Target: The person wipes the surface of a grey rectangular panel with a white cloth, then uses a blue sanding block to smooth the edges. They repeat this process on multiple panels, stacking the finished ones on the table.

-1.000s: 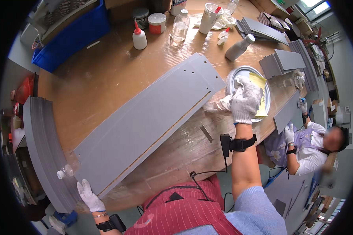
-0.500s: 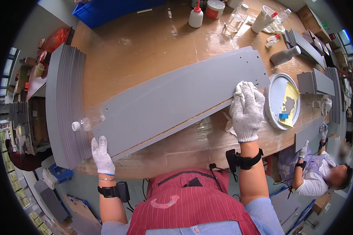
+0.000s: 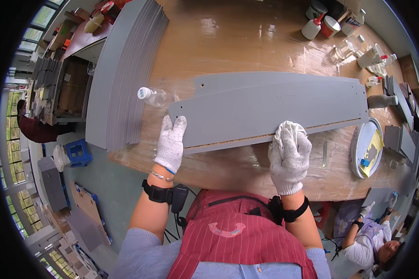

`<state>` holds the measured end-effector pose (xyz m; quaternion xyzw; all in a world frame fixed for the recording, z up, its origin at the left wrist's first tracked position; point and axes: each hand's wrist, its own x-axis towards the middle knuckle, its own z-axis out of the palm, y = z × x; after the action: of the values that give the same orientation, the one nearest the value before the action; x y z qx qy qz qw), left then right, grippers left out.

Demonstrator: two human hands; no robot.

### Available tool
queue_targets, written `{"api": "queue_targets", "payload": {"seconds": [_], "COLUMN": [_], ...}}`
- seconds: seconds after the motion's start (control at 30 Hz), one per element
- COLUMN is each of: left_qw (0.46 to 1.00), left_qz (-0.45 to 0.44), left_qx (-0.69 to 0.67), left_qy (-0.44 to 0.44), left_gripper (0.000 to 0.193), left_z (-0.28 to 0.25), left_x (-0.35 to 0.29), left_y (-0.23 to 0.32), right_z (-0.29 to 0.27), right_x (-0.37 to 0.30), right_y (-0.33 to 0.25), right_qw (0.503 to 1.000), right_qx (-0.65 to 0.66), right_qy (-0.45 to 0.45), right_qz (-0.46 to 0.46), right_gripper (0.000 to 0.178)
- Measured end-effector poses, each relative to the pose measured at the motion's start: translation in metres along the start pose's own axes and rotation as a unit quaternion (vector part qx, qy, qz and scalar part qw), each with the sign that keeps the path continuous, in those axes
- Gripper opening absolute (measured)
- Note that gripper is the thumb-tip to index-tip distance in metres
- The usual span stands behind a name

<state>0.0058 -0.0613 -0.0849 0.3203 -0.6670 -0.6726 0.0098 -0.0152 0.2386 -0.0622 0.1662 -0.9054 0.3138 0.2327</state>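
A long grey panel (image 3: 265,111) with small drilled holes lies on the wrapped table, its near edge showing a raw brown groove. Part of another grey panel (image 3: 209,81) shows beneath it along the far side. My left hand (image 3: 170,145), in a white knit glove, grips the left end, fingers on top near the corner holes. On the near edge, right of the middle, my gloved right hand (image 3: 288,160) presses a bunched white cloth (image 3: 289,126), its fingers closed over it.
Grey panels stand stacked (image 3: 121,79) at the left, beside a clear bottle (image 3: 156,96). Right of my right hand lies a thin strip (image 3: 325,154), then a round lid (image 3: 356,153) with yellow sandpaper (image 3: 373,151). Bottles and tubs stand far right. A co-worker (image 3: 368,242) handles a panel at lower right.
My right hand has slid the cloth leftward along the panel's near edge, away from the right end. My left hand still holds the left end. The view has turned, shifting the scene.
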Motion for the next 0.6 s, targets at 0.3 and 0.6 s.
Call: {"api": "queue_targets", "payload": {"seconds": [0.3, 0.6], "left_qw": [0.961, 0.959], "left_qz": [-0.095, -0.127], "left_qx": [-0.083, -0.054], "left_qy": [-0.245, -0.247], "left_gripper": [0.044, 0.046], "left_z": [-0.032, -0.035], "left_x": [0.009, 0.008], "left_y": [0.043, 0.05], "right_z": [0.045, 0.077], "right_x": [0.007, -0.027], "right_y": [-0.105, -0.109], "right_qw": [0.971, 0.877], "right_qx": [0.136, 0.116], "right_qy": [-0.15, -0.424], "right_qz": [-0.126, -0.196], "right_gripper": [0.036, 0.026]}}
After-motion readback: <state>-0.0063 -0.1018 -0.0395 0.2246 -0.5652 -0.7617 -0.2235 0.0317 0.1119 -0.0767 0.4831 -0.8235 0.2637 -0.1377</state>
